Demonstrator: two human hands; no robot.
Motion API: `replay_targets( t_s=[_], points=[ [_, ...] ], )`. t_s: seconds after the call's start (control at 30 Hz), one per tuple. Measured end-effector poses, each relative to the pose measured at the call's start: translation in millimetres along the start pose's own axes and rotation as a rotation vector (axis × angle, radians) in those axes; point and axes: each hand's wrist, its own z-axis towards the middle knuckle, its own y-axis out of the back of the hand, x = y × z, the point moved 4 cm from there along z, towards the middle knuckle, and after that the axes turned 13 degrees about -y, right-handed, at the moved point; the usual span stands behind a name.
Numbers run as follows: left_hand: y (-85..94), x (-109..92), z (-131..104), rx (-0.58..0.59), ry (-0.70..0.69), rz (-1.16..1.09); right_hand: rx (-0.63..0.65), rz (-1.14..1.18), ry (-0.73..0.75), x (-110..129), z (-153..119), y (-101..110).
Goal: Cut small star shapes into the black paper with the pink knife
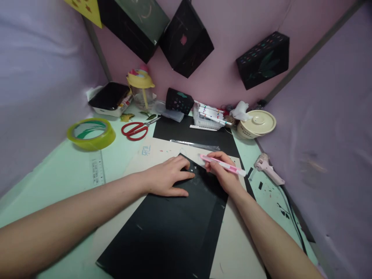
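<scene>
A large black sheet (174, 224) lies on a whitish board (235, 236) in front of me. My left hand (170, 177) rests flat near the upper left edge of the black sheet, fingers spread and pointing right. My right hand (222, 172) grips a pink and white pen-like cutter (229, 166) over the sheet's upper right part; its pink end points up and left. Small pale marks show on the black surface between the two hands. Whether the tool touches the sheet I cannot tell.
Red-handled scissors (135, 130), a yellow-green tape roll (91, 134) and a clear ruler (97, 168) lie left. Behind are a bottle (142, 91), a basket of markers (209, 116) and a lidded bowl (257, 123). A glue gun (269, 169) with a cord lies right.
</scene>
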Motion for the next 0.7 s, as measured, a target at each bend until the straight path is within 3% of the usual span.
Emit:
replay_targets(
  t_s=[0.1,0.23,0.37,0.57,0.7],
  points=[
    [0.7,0,2,0.052,-0.009,0.051,-0.141,-0.058,0.050,0,2,9],
    [2.9,-7,5,0.130,0.075,0.135,-0.105,-0.086,0.018,-5,5,9],
    [15.6,-21,-3,-0.043,0.497,0.159,-0.082,-0.192,0.093,-7,5,5],
    [24.7,-42,-24,-0.263,1.092,-0.472,-0.091,-0.175,0.097,-10,4,6],
    [34.3,-54,-22,-0.286,1.211,-0.637,-0.106,-0.152,0.097,-8,2,5]
  ],
)
